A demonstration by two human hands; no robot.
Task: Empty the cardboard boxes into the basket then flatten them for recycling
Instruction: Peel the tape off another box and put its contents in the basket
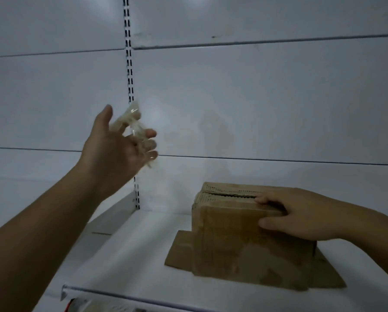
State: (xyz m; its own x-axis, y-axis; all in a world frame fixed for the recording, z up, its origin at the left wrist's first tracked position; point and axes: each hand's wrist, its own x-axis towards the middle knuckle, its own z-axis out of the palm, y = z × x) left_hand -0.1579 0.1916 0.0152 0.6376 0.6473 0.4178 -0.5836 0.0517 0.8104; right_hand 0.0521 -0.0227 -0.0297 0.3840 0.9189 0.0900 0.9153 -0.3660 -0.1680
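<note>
at lower right, the right hand (301,218) is clamping the box (231,242); at centre left, the left hand (117,152) is curling round tape (130,119), which is likely sticking instead of dropping.

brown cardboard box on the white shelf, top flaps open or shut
Shut: the brown cardboard box has its flaps down, a dark slit between them, right hand gripping its top edge.

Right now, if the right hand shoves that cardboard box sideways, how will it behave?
The cardboard box probably drags the flat cardboard under it along the shelf. It looks creased and its top seam gapes, with clear tape in the left hand, so the walls likely give under the right hand. Squat shape: tipping unlikely. Weight unclear.
</note>
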